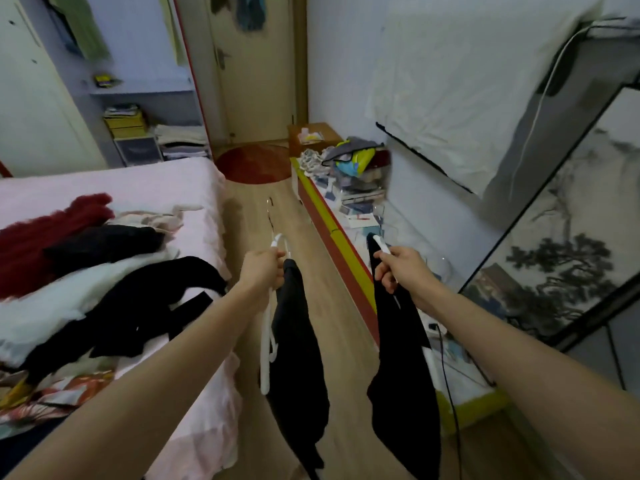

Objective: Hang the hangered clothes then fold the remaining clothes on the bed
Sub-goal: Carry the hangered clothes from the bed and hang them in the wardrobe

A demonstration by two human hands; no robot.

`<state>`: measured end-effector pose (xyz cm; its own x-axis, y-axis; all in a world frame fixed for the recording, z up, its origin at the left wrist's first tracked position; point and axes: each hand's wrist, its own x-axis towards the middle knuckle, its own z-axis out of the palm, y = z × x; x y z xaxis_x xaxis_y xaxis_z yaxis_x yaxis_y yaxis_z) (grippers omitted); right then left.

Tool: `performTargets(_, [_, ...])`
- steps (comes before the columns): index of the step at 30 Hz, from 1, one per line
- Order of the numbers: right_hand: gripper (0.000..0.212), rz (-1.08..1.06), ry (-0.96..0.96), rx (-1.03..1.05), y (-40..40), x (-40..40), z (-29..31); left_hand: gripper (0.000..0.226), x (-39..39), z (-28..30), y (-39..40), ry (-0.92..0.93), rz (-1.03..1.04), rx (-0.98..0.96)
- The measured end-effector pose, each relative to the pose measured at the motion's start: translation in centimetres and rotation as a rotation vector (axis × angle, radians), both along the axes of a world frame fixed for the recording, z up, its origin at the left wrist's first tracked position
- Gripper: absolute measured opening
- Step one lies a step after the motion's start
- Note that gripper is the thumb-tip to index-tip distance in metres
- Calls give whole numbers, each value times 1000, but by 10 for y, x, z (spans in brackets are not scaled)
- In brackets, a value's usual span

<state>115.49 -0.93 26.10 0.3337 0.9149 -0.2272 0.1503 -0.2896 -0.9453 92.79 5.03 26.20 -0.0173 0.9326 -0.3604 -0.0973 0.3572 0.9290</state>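
Currently, view: head camera looks down over both forearms and the wood floor (pixel 249 216) between bed and low shelf.
Left hand: left hand (pixel 263 270) has its grip clamped on the top of a white hanger (pixel 268 327); hook curves above the fist, the hanger's frame hangs below it.
Left garment: black garment (pixel 298 362) hangs beside that hanger, down past the forearm toward the floor; whether it sits on the hanger or is held along with it cannot be told.
Right hand: right hand (pixel 398 268) has its grip clamped on a second white hanger (pixel 381 244) near its hook.
Right garment: second black garment (pixel 403 368) hangs from the right hand, clear of the floor.
Spacing: the two garments hang side by side, apart, over the floor.
Bed: bed (pixel 194 181) with pink cover at left, just beside the left arm.
Pile on bed: dark red fuzzy piece (pixel 45 237), black piece (pixel 104 244), white piece (pixel 69 299), another black piece (pixel 145 306), all loose and overlapping.
Right side: low shelf (pixel 341 251) with yellow-and-red edge, cluttered on top.
Far end: closed door (pixel 258 67), round red rug (pixel 254 162) in front of it.
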Motion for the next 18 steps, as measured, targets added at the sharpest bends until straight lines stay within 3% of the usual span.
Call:
performTargets(8, [22, -38, 19, 4, 176, 35, 8, 24, 33, 11, 167, 64, -124, 97])
performTargets(18, [21, 26, 29, 61, 421, 68, 9, 24, 54, 22, 405, 88, -56, 180])
